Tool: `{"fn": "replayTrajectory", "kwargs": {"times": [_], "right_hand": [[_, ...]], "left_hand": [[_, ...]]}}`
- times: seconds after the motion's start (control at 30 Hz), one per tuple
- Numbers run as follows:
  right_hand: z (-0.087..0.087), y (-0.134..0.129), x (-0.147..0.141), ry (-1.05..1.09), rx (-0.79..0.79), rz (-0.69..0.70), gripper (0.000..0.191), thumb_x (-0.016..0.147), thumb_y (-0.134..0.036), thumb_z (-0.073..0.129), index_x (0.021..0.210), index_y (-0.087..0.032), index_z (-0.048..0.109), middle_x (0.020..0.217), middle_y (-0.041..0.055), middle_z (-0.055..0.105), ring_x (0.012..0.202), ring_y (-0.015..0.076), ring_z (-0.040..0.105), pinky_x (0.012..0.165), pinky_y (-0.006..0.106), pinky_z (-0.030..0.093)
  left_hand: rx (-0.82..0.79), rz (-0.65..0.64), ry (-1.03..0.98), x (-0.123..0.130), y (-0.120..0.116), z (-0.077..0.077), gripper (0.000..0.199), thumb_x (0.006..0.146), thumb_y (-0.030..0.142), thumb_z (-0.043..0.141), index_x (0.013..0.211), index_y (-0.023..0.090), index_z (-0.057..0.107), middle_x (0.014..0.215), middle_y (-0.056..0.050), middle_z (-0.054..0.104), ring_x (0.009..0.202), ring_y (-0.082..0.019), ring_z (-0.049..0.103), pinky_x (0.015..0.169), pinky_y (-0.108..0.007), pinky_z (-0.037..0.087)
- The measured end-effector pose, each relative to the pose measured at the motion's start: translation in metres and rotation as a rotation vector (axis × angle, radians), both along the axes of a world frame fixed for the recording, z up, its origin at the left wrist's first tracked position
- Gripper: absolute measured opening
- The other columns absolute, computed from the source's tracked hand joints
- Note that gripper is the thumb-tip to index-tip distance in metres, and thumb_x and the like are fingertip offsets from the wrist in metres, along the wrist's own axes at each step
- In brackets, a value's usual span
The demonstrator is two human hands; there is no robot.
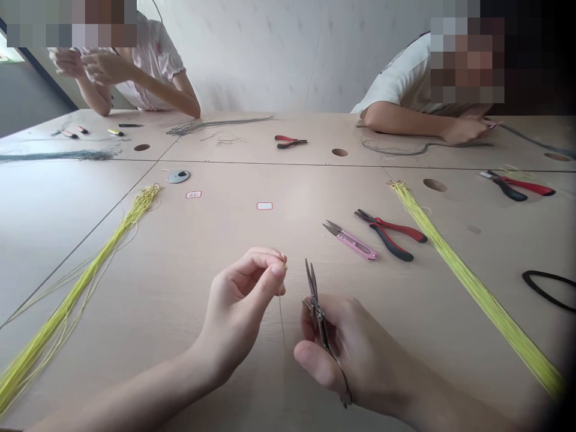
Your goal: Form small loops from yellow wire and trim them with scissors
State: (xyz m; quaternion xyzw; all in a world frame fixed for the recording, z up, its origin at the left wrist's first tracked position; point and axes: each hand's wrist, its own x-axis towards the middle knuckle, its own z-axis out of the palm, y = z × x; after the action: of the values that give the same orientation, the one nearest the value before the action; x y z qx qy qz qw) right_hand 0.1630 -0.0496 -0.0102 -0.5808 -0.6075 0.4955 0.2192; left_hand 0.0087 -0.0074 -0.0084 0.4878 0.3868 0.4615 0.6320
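Observation:
My left hand (245,306) pinches a small gold-coloured ring (283,258) between thumb and fingertips, and a thin thread (282,321) hangs down from it. Just to the right, my right hand (339,348) is closed on small metal scissors (316,303). Their blades point up and away, slightly apart, and do not touch the thread. A bundle of yellow-green cords (96,264) lies to the left of my hands, and another cord bundle (468,273) lies to the right.
Pink thread snips (351,241) and red-black pliers (391,233) lie beyond my right hand. More pliers (517,185), a black loop (546,290), a grey disc (179,176) and two labels rest on the table (225,231). Two people sit across, arms on the far side.

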Motion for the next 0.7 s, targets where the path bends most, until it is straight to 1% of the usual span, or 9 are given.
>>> {"fn": "replayTrajectory", "kwargs": {"times": [0.07,0.13,0.27,0.33,0.53,0.7], "right_hand": [[0.0007,0.0002,-0.0003,-0.009,-0.036,0.0,0.043,0.064,-0.054,0.064,0.057,-0.02,0.038,0.051,-0.0058,0.035,0.047,0.0081,0.032,0.042,0.023,0.023],[0.0025,0.0009,-0.0007,-0.053,-0.026,0.007,0.044,0.064,-0.054,0.066,0.056,-0.02,0.038,0.05,-0.0062,0.035,0.047,0.0079,0.033,0.042,0.022,0.023],[0.0057,0.003,-0.0017,-0.18,0.01,0.034,0.047,0.064,-0.054,0.066,0.053,-0.02,0.036,0.048,-0.0062,0.036,0.046,0.0079,0.033,0.042,0.022,0.021],[0.0061,0.0037,-0.0027,-0.224,0.028,0.037,0.048,0.064,-0.056,0.065,0.052,-0.02,0.036,0.048,-0.0057,0.038,0.045,0.0082,0.033,0.041,0.022,0.022],[0.0051,0.0038,-0.0051,-0.278,0.108,0.011,0.049,0.062,-0.058,0.065,0.05,-0.02,0.037,0.046,-0.0055,0.039,0.043,0.0081,0.034,0.041,0.021,0.024],[0.0049,0.0028,-0.0049,-0.297,0.151,0.006,0.049,0.061,-0.057,0.066,0.049,-0.02,0.036,0.044,-0.0062,0.039,0.041,0.0076,0.034,0.04,0.021,0.023]], "left_hand": [[0.0,0.008,0.013,-0.0009,-0.0015,-0.0006,0.019,0.085,0.033,0.062,0.071,0.021,0.063,0.078,0.001,0.054,0.078,-0.01,0.05,0.067,-0.017,0.042],[-0.002,0.01,0.024,-0.0015,-0.0021,-0.0014,0.02,0.085,0.034,0.063,0.07,0.021,0.063,0.072,0.002,0.052,0.078,-0.01,0.05,0.068,-0.017,0.042],[0.008,0.004,0.025,-0.0001,-0.0001,-0.0033,0.019,0.085,0.035,0.062,0.072,0.022,0.063,0.081,0.003,0.055,0.069,-0.008,0.048,0.068,-0.018,0.043],[0.017,0.008,0.023,0.0015,0.001,-0.004,0.019,0.085,0.035,0.062,0.072,0.022,0.063,0.082,0.003,0.055,0.069,-0.008,0.048,0.066,-0.017,0.042],[0.02,0.009,0.019,0.003,0.0004,-0.0046,0.022,0.085,0.031,0.062,0.066,0.021,0.061,0.08,0.003,0.055,0.073,-0.008,0.048,0.065,-0.015,0.042],[0.012,0.014,0.008,0.0021,-0.0006,-0.0041,0.021,0.085,0.029,0.063,0.066,0.02,0.062,0.081,0.003,0.055,0.07,-0.007,0.048,0.063,-0.014,0.043]]}}
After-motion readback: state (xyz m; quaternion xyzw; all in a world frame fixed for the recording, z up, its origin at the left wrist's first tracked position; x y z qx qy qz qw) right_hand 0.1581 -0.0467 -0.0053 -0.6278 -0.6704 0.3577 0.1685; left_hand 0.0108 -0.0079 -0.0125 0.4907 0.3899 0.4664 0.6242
